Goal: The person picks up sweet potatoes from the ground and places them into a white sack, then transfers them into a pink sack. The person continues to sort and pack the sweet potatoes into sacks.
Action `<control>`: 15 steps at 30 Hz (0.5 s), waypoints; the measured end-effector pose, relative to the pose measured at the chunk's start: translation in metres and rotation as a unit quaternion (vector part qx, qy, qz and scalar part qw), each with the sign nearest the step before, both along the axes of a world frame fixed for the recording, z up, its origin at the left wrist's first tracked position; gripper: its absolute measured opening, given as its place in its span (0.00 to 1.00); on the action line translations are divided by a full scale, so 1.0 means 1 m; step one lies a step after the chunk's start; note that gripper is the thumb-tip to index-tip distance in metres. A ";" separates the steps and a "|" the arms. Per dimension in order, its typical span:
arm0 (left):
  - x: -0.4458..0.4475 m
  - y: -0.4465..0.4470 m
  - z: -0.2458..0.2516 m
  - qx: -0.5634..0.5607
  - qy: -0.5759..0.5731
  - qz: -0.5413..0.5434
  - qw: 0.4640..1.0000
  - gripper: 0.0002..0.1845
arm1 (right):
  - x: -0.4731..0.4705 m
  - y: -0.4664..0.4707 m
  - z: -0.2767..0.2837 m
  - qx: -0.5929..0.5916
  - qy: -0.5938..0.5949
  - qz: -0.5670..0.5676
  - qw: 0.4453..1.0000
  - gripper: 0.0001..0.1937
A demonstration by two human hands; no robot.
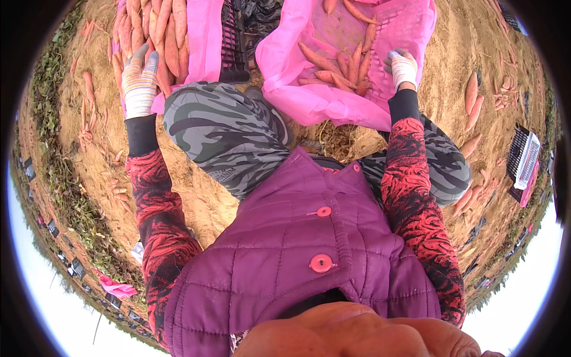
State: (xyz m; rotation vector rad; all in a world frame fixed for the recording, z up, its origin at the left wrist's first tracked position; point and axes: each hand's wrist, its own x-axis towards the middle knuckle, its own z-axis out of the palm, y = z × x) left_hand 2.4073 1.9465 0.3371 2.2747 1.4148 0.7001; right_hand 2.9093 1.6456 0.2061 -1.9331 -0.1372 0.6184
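My left hand (140, 85), in a striped knitted glove, lies on the near end of a heap of sweet potatoes (171, 49). Its fingers are stretched and apart, though anything under the palm is hidden. The heap fills a black plastic crate (234, 49) lined with pink fabric (204, 40). My right hand (405, 69), gloved too, is at the right side of a second pink liner (328, 105). Its fingers curl inward, and I cannot tell whether they pinch the fabric. Inside that liner lie several loose sweet potatoes (354, 67), more sparsely spread.
Black plastic film (263, 18) is bunched between the two lined containers. Loose sweet potatoes (473, 100) lie on the sandy soil (450, 58) at right, with smaller ones at left. Farther right sits another black crate (517, 151). Cut vines (49, 111) run along the left.
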 end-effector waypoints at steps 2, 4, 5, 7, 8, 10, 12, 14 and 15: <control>0.039 -0.012 0.041 -0.135 -0.240 -0.035 0.961 0.18 | 0.006 0.009 0.001 -0.031 -0.003 0.074 0.997 0.19; 0.079 -0.028 0.089 -0.101 -0.201 -0.161 0.961 0.19 | 0.003 0.023 -0.007 -0.105 0.014 0.167 0.980 0.18; 0.102 -0.045 0.103 -0.142 -0.223 -0.160 0.951 0.19 | -0.002 0.029 -0.013 -0.151 0.042 0.203 0.966 0.16; 0.144 -0.082 0.121 -0.222 -0.266 -0.153 0.926 0.19 | -0.018 0.041 -0.027 -0.291 -0.083 0.357 0.883 0.15; 0.162 -0.097 0.124 -0.260 -0.286 -0.148 0.910 0.20 | -0.027 0.048 -0.034 -0.318 -0.106 0.423 0.842 0.16; 0.193 -0.108 0.118 -0.302 -0.302 -0.158 0.890 0.19 | -0.053 0.056 -0.049 -0.232 -0.190 0.489 0.819 0.16; 0.217 -0.106 0.098 -0.320 -0.300 -0.169 0.882 0.18 | -0.074 0.066 -0.064 -0.253 -0.226 0.510 0.790 0.18; 0.221 -0.103 0.082 -0.362 -0.287 -0.121 0.879 0.17 | -0.087 0.076 -0.075 -0.317 -0.213 0.532 0.755 0.21; 0.220 -0.101 0.075 -0.384 -0.288 -0.102 0.871 0.16 | -0.091 0.075 -0.079 -0.329 -0.223 0.552 0.733 0.22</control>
